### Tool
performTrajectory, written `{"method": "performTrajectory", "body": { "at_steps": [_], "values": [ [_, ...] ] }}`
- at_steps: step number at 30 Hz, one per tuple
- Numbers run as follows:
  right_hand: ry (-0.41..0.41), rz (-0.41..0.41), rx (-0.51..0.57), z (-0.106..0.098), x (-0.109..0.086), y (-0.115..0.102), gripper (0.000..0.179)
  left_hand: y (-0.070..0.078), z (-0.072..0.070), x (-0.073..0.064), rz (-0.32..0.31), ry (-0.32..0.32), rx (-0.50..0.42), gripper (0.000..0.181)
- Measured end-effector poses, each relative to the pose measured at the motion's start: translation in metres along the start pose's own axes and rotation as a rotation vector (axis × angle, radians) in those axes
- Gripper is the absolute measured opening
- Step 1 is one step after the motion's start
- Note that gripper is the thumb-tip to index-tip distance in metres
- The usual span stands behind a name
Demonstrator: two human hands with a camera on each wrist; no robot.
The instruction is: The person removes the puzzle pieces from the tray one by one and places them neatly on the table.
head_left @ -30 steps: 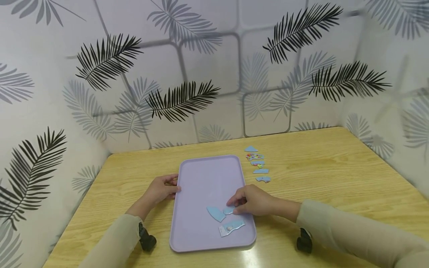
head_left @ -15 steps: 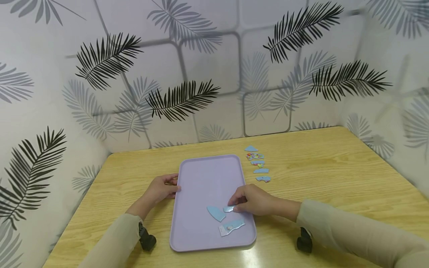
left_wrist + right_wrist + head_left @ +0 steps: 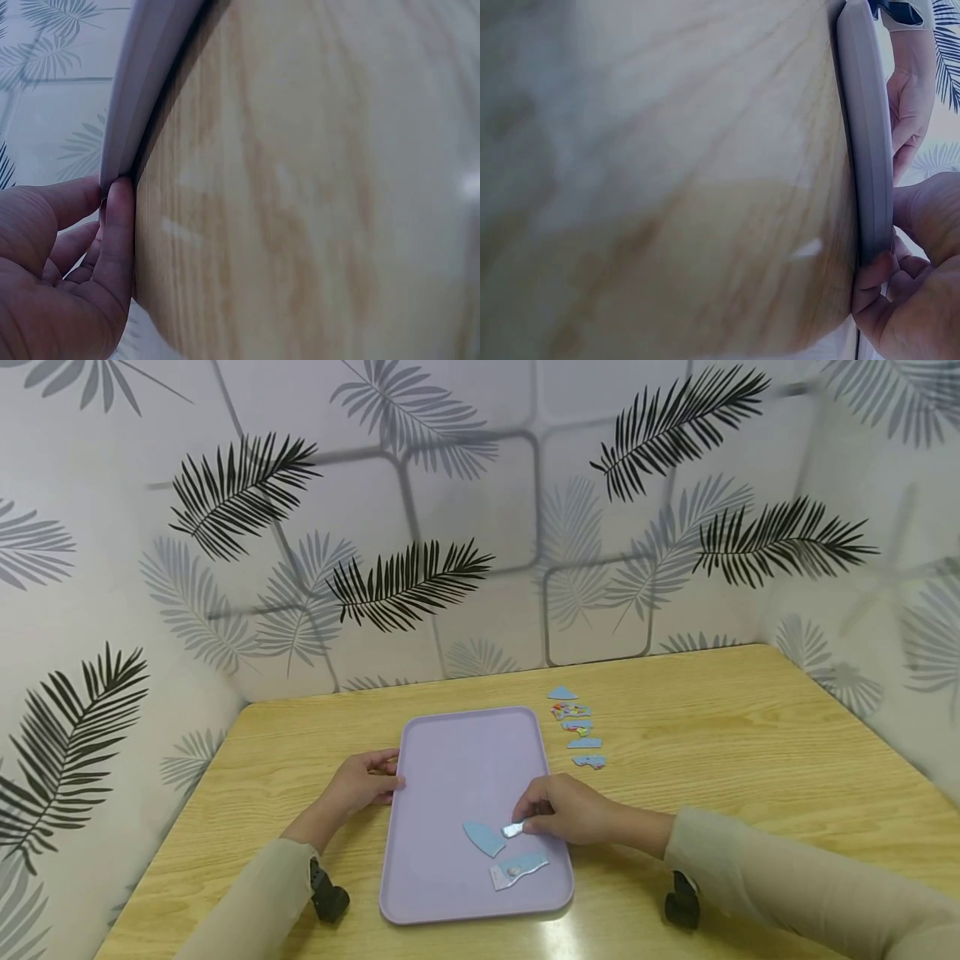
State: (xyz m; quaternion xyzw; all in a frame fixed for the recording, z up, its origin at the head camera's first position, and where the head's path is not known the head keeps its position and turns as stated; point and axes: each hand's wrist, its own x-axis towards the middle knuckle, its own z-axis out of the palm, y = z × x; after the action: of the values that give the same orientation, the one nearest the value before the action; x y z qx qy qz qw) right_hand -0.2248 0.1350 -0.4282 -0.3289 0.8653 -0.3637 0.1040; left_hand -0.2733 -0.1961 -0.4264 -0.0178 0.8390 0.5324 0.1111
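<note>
Wood tbl (image 3: 712,718): L grip (image 3: 365,781) pinches lilac tray (image 3: 457,760), R grip (image 3: 566,810) pinches small pc (image 3: 512,830), half-hid, prob. puzzle

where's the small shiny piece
In the head view, the shiny piece is pinched by the right hand, over the right side of the tray, right of the leaf-shaped piece.

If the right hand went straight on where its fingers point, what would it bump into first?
Probably the pointed blue piece on the purple tray, just beyond the small piece the right hand pinches, though height is unclear.
</note>
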Motion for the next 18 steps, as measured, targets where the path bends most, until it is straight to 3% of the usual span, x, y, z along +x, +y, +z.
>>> {"method": "performTrajectory", "body": {
  "at_steps": [18],
  "values": [
    [-0.018,-0.002,0.011,-0.0015,0.0006,0.0019,0.011,-0.0009,-0.0002,0.0022,-0.006,0.005,-0.003,0.057]
  ]
}}
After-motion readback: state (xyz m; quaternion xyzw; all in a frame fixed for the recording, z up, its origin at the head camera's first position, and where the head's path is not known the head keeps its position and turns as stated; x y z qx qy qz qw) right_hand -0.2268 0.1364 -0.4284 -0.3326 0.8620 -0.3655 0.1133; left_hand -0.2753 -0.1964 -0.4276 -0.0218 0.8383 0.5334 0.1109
